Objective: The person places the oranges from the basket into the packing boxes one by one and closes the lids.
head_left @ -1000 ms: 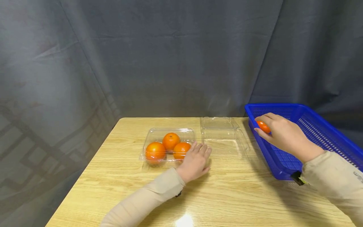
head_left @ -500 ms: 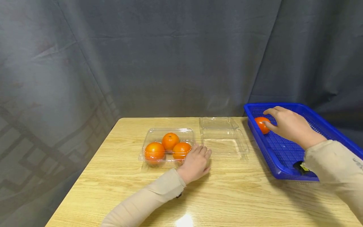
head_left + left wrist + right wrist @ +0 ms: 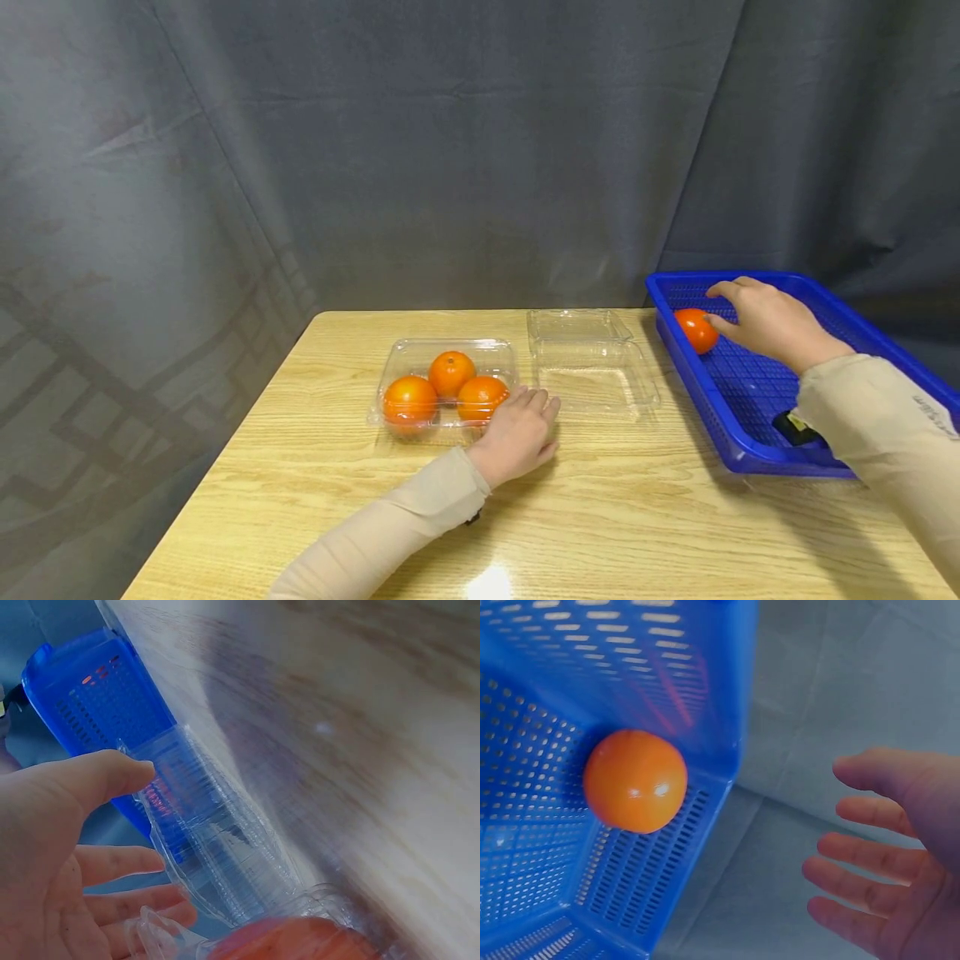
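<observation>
My right hand [image 3: 772, 325] hovers over the blue basket [image 3: 735, 442], thumb and fingers spread, holding nothing. A smooth orange-red round fruit [image 3: 696, 331] sits in the basket's far left corner. In the right wrist view, a gap separates the hand [image 3: 885, 855] from that fruit [image 3: 635, 781]. The left hand [image 3: 517, 433] rests at the right side of a clear plastic box [image 3: 405, 358], fingers extended. Inside this box are three oranges [image 3: 452, 374]. The left wrist view has the left hand [image 3: 82, 847] beside the clear plastic, with an orange [image 3: 296, 941] at the bottom edge.
A second clear plastic box [image 3: 588, 375], lid raised, stands between the first box and the basket. The wooden table [image 3: 600, 533] ends in front of a grey curtain [image 3: 465, 167]. A small black item [image 3: 795, 427] shows by the right sleeve.
My right hand has let go of the orange-red fruit in the basket's corner and drawn back to the right. The left hand has hardly moved.
</observation>
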The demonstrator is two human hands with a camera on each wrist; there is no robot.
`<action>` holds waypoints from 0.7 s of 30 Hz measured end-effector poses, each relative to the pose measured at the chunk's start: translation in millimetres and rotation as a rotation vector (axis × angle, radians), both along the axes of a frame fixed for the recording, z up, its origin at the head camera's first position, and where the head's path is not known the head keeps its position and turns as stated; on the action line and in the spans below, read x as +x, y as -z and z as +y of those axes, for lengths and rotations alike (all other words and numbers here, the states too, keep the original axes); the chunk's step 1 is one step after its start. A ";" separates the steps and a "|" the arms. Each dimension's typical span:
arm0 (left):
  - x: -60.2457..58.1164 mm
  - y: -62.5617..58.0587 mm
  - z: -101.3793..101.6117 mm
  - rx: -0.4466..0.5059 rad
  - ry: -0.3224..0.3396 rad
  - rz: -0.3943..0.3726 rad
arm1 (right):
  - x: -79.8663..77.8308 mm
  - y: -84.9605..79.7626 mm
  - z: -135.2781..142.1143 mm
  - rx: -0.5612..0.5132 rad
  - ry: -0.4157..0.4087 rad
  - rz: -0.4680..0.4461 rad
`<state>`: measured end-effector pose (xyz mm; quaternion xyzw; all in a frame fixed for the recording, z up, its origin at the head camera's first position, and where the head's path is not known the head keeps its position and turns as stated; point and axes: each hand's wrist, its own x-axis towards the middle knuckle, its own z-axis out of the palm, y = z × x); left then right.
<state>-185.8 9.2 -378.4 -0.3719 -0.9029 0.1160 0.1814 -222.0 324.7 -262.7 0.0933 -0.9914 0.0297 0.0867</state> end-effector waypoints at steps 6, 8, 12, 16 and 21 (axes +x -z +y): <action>-0.4 0.7 -0.3 0.015 0.007 -0.004 | -12.0 3.4 6.8 0.008 0.026 -0.067; -0.7 1.0 -0.4 0.019 0.010 -0.004 | -16.2 4.6 9.5 0.011 0.031 -0.083; -0.4 1.1 -0.7 0.021 0.011 0.002 | -24.5 8.5 13.8 0.018 0.035 -0.109; 0.1 0.9 -1.4 0.020 0.008 0.006 | -32.9 13.8 17.6 0.015 0.041 -0.141; -0.2 1.6 -1.9 0.020 0.003 0.002 | -43.1 23.0 21.3 0.012 0.052 -0.186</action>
